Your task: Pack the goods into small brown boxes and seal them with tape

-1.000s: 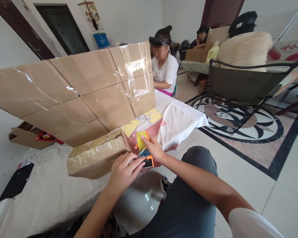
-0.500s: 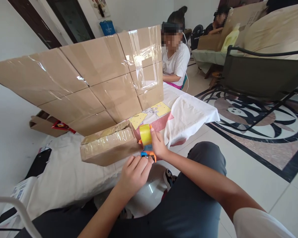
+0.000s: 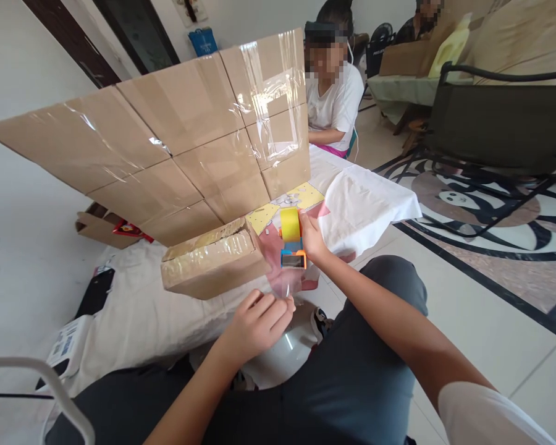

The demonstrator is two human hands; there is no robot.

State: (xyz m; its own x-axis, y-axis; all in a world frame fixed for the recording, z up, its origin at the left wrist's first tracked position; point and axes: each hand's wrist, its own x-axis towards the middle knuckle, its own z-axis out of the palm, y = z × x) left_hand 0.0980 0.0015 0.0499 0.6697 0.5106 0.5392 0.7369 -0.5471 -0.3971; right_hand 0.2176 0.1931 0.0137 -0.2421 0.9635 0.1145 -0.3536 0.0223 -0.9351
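Observation:
A tape dispenser (image 3: 293,244) with a yellow roll and blue and orange parts is gripped by my right hand (image 3: 312,238), above the table's near edge. My left hand (image 3: 262,321) is closed, pinching the free end of a strip of clear tape (image 3: 287,283) that stretches from the dispenser. To the left of the dispenser lies a closed cardboard box (image 3: 215,262) with shiny tape along its top. Behind it stands a tall panel of joined cardboard boxes (image 3: 208,136), also taped over.
A person in a white shirt (image 3: 336,102) sits beyond the panel. White cloth (image 3: 366,191) covers the table's right side. A dark folding chair (image 3: 505,127) stands at the right. An opened carton (image 3: 97,225) lies at the left, by the wall.
The dispenser in my right hand has moved up and away from my left hand. A length of clear tape now spans the wider gap between them. The view has shifted slightly.

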